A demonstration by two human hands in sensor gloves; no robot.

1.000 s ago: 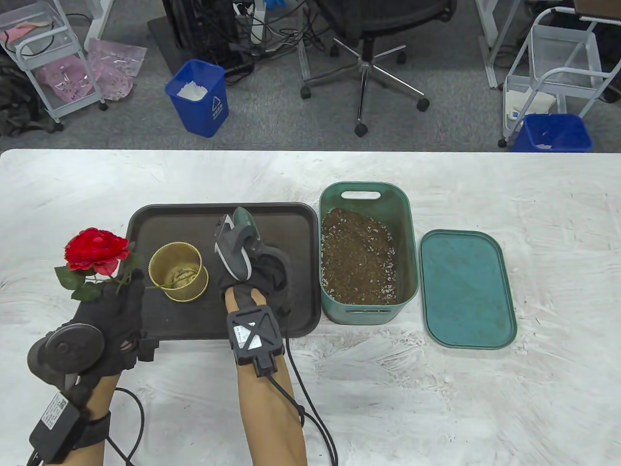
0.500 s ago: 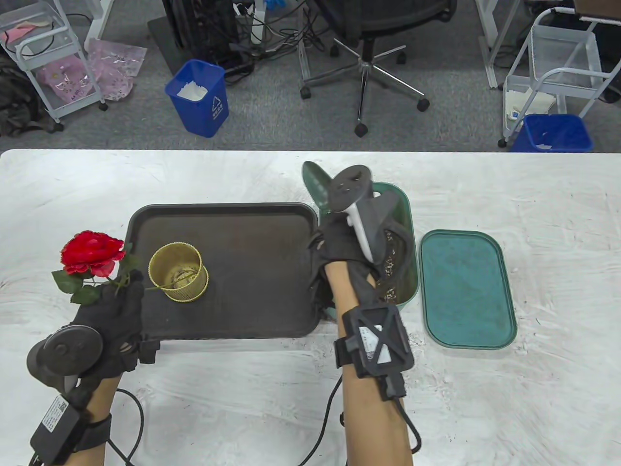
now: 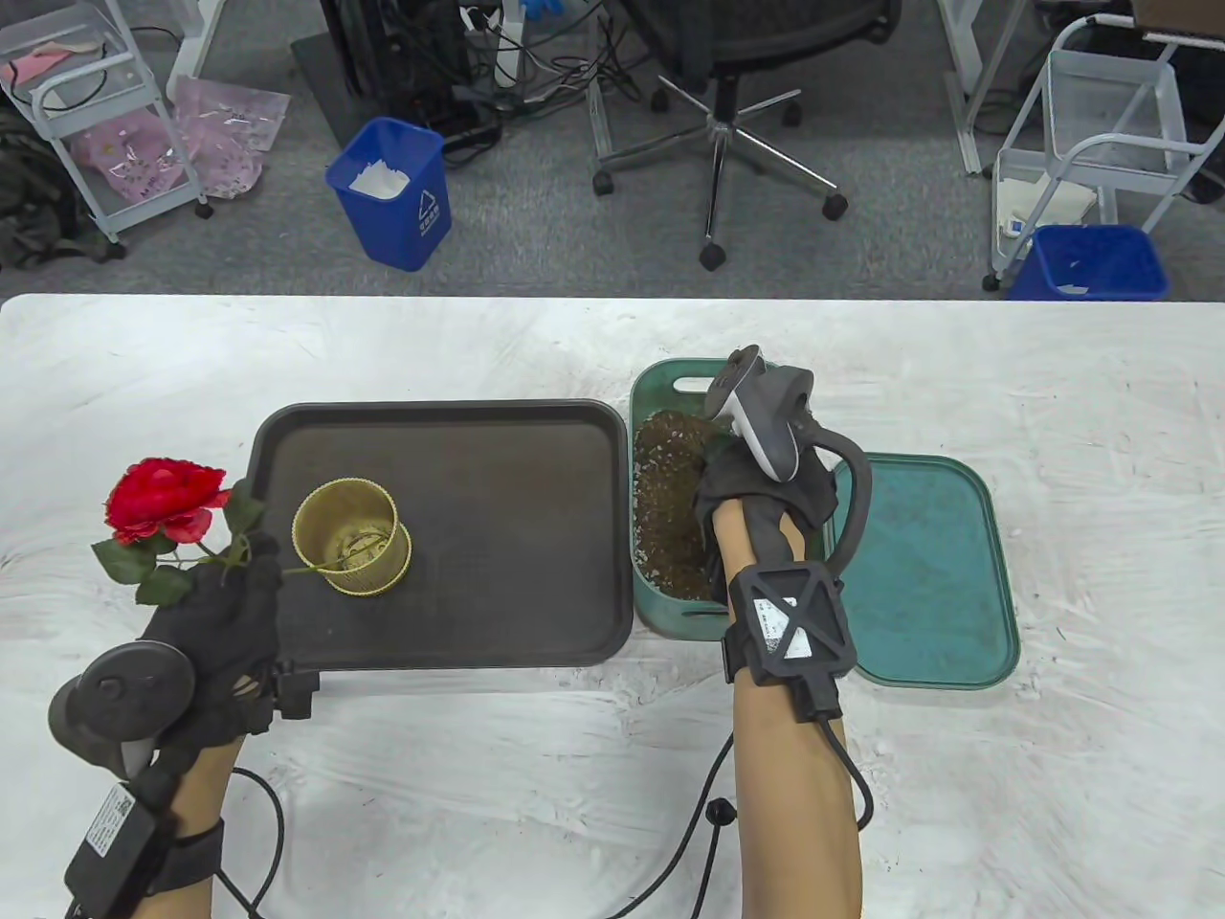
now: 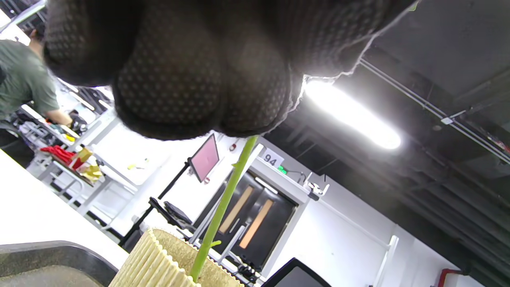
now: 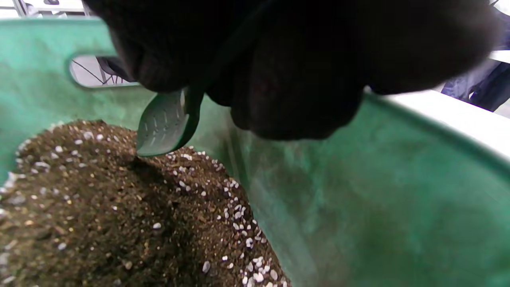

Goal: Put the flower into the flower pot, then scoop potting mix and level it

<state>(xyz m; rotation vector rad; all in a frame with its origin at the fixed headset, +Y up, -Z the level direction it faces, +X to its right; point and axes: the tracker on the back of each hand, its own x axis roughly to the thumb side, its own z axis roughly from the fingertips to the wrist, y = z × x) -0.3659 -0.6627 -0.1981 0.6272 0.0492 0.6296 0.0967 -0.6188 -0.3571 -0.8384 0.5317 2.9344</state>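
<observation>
My left hand (image 3: pixel 225 598) grips the green stem of a red flower (image 3: pixel 163 500) at the tray's left edge. The stem (image 4: pixel 223 209) slants down into the gold ribbed pot (image 3: pixel 351 536), which stands on the dark tray (image 3: pixel 498 459). My right hand (image 3: pixel 756 479) is inside the green bin (image 3: pixel 670 613) of potting mix (image 3: pixel 670 498). It grips a green scoop (image 5: pixel 165 123), whose tip touches the brown mix (image 5: pixel 119 223) near the bin's handle slot. In the table view the scoop is hidden under the hand and tracker.
The bin's green lid (image 3: pixel 924 565) lies flat right of the bin. The white table (image 3: pixel 1101 431) stretches out on both sides. On the floor beyond are blue waste bins (image 3: pixel 392 191), an office chair (image 3: pixel 727 124) and wire carts (image 3: pixel 1091 134).
My right hand carried the scoop from the tray over the bin and lowered it into the potting mix. The left hand and flower drifted slightly left.
</observation>
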